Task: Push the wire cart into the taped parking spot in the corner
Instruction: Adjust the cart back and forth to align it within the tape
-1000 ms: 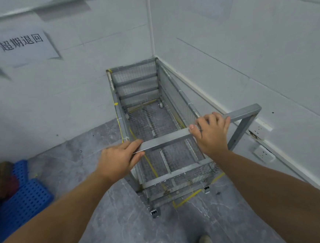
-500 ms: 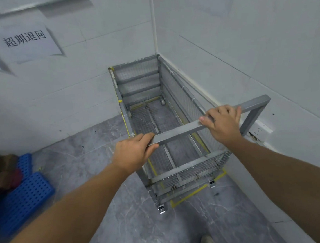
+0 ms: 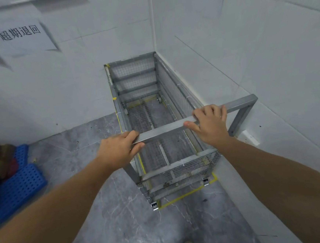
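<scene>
Both grips, left hand (image 3: 117, 149) and right hand (image 3: 210, 125), clasp the grey wire cart's (image 3: 155, 121) handle bar; its long axis runs ahead into the yellow-taped corner spot (image 3: 184, 195).

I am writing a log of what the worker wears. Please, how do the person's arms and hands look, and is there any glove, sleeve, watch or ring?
The left hand and right hand are bare, without gloves. Both forearms are uncovered as far as the picture shows; no sleeve, watch, bracelet or ring is visible.

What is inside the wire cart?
Nothing shows inside the wire cart: through its mesh floor only grey floor and yellow tape appear. The handle bar and both hands cover a little.
</scene>
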